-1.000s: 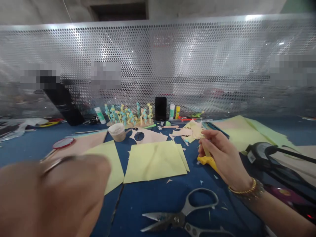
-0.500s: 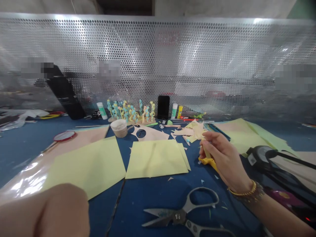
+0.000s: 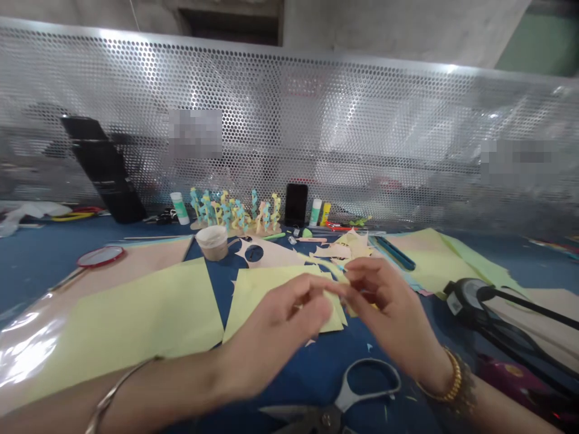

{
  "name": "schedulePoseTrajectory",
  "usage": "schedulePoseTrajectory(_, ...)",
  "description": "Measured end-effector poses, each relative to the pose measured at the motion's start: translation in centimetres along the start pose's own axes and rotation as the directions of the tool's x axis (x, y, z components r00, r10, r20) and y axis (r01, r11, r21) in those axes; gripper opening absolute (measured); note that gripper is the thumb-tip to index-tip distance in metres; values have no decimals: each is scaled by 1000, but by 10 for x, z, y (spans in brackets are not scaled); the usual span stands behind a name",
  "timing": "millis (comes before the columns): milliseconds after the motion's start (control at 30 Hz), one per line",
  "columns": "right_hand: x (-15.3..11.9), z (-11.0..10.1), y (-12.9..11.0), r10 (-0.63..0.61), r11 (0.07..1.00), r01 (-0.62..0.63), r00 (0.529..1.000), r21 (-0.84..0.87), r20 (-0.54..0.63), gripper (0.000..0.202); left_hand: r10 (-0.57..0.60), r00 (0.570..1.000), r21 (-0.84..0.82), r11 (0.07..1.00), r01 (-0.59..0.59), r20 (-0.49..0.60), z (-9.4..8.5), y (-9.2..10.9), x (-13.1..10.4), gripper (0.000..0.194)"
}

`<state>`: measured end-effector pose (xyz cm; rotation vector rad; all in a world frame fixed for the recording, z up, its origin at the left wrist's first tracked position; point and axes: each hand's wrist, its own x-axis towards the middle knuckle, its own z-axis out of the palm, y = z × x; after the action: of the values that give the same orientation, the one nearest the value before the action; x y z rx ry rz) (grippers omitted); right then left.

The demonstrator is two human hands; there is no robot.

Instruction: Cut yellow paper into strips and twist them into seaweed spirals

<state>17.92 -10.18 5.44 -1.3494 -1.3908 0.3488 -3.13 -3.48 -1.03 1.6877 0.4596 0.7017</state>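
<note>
My left hand (image 3: 284,325) and my right hand (image 3: 389,307) meet fingertip to fingertip over the right edge of the yellow-green sheets (image 3: 257,286). Between the right fingers is a thin pale yellow paper strip (image 3: 332,266), which curves up to the left. The left fingers are bent and pressed together at the strip's near part; whether they grip it is hidden. Some yellow material shows under the right fingers. Below the hands lie large scissors (image 3: 328,417) with open blades, partly cut off by the frame.
Behind stand twisted paper pieces (image 3: 239,211), a white cup (image 3: 212,242), glue sticks (image 3: 315,212) and a black phone (image 3: 296,205). Paper scraps (image 3: 357,244) lie near the right hand. A magnifying glass (image 3: 100,257) is left, a black corded device (image 3: 470,301) right.
My left hand has come in from the lower left to meet my right hand. The right hand has shifted slightly left, and the view has tilted.
</note>
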Motion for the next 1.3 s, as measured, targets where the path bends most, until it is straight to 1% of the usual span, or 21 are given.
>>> schedulePoseTrajectory(67,-2,10,-5,-25,999,27,998,-42,49,17,-83,997,-115,990,82,1,6,44,52,27)
schedulePoseTrajectory(133,-2,17,-5,-27,997,31,998,-64,61,14,-109,991,-175,980,94,-79,10,64,79,21)
schedulePoseTrajectory(200,-1,18,-2,-16,996,21,998,-82,56,13,-36,985,-119,993,16,-171,9,61,84,11)
schedulePoseTrajectory(267,2,16,2,1,996,7,995,-83,100,9,141,971,53,990,-133,-193,4,47,78,17)
schedulePoseTrajectory(333,3,13,6,36,999,-31,980,-26,195,4,327,937,251,923,-291,-119,-1,33,71,26)
schedulePoseTrajectory(400,2,11,9,83,989,-113,955,92,284,5,399,916,330,869,-368,-30,-4,28,68,22)
schedulePoseTrajectory(467,-1,8,12,111,956,-194,934,221,341,10,323,946,270,912,-310,-5,-2,29,68,15)
schedulePoseTrajectory(533,-5,6,13,86,944,-177,946,277,311,17,141,990,121,983,-138,-15,2,34,70,16)
schedulePoseTrajectory(600,-8,3,13,-18,985,-6,990,172,138,26,-61,998,-41,997,60,-23,6,38,72,19)
schedulePoseTrajectory(633,-9,1,13,-126,991,124,992,51,27,31,-139,990,-106,985,136,-23,8,40,73,20)
schedulePoseTrajectory(667,-9,-1,12,-267,960,260,962,-103,-57,37,-199,980,-153,969,193,-23,9,41,73,21)
schedulePoseTrajectory(700,-8,-3,12,-418,884,382,904,-268,-90,42,-243,970,-179,955,236,-21,10,41,73,22)
schedulePoseTrajectory(767,-6,-8,11,-646,647,551,763,-528,5,50,-294,956,-195,938,288,-3,12,42,73,24)
schedulePoseTrajectory(800,-4,-11,11,-690,536,588,718,-606,86,51,-308,951,-192,933,305,18,12,42,72,24)
schedulePoseTrajectory(867,0,-14,11,-680,422,596,706,-683,197,45,-313,947,-179,930,322,76,13,42,71,25)
schedulePoseTrajectory(933,6,-16,11,-626,453,570,751,-685,211,30,-287,949,-179,935,308,130,12,43,70,24)
schedulePoseTrajectory(1000,13,-15,12,-576,550,529,801,-646,166,18,-235,962,-197,945,259,140,9,45,72,23)
schedulePoseTrajectory(1067,21,-11,13,-496,684,461,862,-566,102,9,-171,980,-204,961,188,98,5,46,76,22)
schedulePoseTrajectory(1167,34,2,13,-223,884,236,972,-404,79,8,-86,996,-182,980,81,-19,-5,43,85,19)
schedulePoseTrajectory(1233,41,15,14,-20,947,61,991,-315,131,12,-46,994,-160,987,30,-100,-11,38,90,16)
schedulePoseTrajectory(1300,46,28,17,83,974,-36,975,-222,206,18,-16,986,-122,993,-4,-166,-16,31,94,16)
